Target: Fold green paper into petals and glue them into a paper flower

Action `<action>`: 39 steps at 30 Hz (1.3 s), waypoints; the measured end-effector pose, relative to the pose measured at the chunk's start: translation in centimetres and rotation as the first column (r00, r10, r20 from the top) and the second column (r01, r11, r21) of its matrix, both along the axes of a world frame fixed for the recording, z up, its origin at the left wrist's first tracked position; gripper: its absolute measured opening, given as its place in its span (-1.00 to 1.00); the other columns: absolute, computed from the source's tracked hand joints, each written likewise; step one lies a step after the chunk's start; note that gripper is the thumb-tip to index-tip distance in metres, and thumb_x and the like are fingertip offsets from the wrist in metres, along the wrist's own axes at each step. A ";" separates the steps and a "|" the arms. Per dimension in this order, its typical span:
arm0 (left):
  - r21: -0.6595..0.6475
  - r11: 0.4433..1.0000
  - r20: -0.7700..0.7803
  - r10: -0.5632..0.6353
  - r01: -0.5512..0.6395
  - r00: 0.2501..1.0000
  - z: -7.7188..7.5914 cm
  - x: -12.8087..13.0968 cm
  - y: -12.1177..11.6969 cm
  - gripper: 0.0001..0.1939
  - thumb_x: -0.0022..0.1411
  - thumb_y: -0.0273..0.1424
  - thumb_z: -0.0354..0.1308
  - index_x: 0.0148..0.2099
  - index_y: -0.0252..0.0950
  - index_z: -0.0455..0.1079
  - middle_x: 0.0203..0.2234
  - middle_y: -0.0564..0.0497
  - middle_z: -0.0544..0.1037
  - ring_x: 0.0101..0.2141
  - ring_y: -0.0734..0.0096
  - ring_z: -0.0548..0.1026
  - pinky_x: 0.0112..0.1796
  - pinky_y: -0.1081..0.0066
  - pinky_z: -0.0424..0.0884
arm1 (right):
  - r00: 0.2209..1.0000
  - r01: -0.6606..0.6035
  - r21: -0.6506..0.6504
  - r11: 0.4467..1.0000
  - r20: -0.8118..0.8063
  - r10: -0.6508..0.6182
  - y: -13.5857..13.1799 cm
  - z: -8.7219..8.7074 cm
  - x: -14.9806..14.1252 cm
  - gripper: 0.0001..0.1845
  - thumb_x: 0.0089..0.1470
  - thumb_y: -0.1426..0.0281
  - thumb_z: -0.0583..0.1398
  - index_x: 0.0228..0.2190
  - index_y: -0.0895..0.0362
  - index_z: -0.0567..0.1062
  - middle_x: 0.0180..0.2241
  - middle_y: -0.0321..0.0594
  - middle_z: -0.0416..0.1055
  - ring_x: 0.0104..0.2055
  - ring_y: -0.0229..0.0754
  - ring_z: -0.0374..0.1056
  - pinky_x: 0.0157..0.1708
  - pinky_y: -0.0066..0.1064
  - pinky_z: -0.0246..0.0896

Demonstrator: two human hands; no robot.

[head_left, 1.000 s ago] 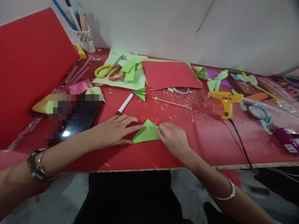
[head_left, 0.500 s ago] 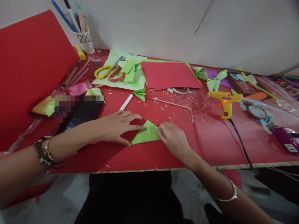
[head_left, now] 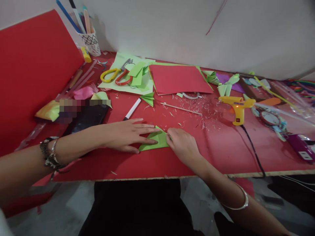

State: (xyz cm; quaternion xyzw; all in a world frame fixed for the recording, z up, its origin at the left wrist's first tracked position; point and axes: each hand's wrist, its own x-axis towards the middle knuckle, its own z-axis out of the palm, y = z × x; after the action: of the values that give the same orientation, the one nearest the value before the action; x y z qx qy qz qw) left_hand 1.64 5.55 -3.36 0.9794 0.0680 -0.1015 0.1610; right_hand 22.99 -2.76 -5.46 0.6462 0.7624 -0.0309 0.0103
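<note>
A folded light-green paper triangle (head_left: 159, 141) lies flat on the red table (head_left: 147, 164) near its front edge. My left hand (head_left: 128, 135) lies open on it, fingers stretched flat across the paper's left half. My right hand (head_left: 182, 144) is closed at the paper's right corner, fingertips pinched on its edge. A bracelet sits on my left wrist and a bangle on my right forearm.
A marker (head_left: 132, 109) and a small green folded piece (head_left: 148, 98) lie behind my left hand. Scissors (head_left: 115, 75) rest on green sheets, beside red paper (head_left: 178, 79). A yellow glue gun (head_left: 237, 106) stands right, its cord running off the edge. A dark phone (head_left: 87, 118) lies left.
My left hand has slid right, from beside the green paper onto it, fingers now covering its left part. My right hand has stayed at the right corner.
</note>
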 end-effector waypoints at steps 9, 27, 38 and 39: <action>-0.088 0.996 0.024 0.003 0.000 1.000 -0.9 -0.4 0.8 -0.41 0.20 -0.18 -0.01 0.24 0.08 -0.10 0.26 0.10 -0.13 0.22 0.23 -0.07 0.17 0.10 -0.25 | 1.000 -0.001 0.007 1.000 0.005 0.001 -0.1 0.1 -0.1 -0.78 0.14 0.41 -0.02 -0.45 0.14 0.38 -0.46 -0.23 0.39 -0.42 -0.24 0.25 -0.50 -0.41 -0.15; -0.144 0.989 0.001 0.043 -0.042 0.999 -1.0 -0.3 0.9 -0.36 0.14 -0.24 0.09 0.23 0.07 -0.05 0.25 0.09 -0.07 0.23 0.24 -0.10 0.17 0.09 -0.27 | 0.734 -0.659 0.224 0.718 -0.014 0.679 -2.5 0.5 -1.6 -0.66 0.18 0.45 -0.04 -0.01 0.13 0.29 -0.19 -0.13 0.35 -0.15 -0.16 0.22 -0.12 -0.28 0.09; -0.124 0.991 -0.014 0.038 -0.039 0.999 -0.9 -0.2 0.9 -0.35 0.12 -0.23 0.11 0.22 0.06 -0.03 0.24 0.08 -0.05 0.22 0.23 -0.08 0.16 0.11 -0.23 | 0.791 -0.570 0.187 0.800 -0.139 0.596 -2.4 0.1 -1.1 -0.66 0.16 0.24 -0.01 -0.08 0.05 0.36 -0.15 -0.14 0.34 -0.12 -0.13 0.23 -0.18 -0.30 0.14; -0.125 0.991 -0.019 0.039 -0.041 0.999 -0.8 -0.1 0.9 -0.35 0.12 -0.23 0.11 0.22 0.06 -0.04 0.24 0.08 -0.05 0.22 0.23 -0.08 0.16 0.11 -0.23 | 0.794 -0.565 0.187 0.803 -0.139 0.591 -2.4 0.1 -0.8 -0.66 0.16 0.22 -0.01 -0.09 0.05 0.37 -0.16 -0.14 0.35 -0.14 -0.13 0.24 -0.19 -0.30 0.15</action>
State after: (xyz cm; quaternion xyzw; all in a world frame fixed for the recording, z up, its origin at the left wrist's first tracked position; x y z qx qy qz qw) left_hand 1.50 6.45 -4.15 0.9650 0.0823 -0.1103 0.2234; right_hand 22.20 -5.16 -5.35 0.3749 0.9212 -0.0359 -0.0975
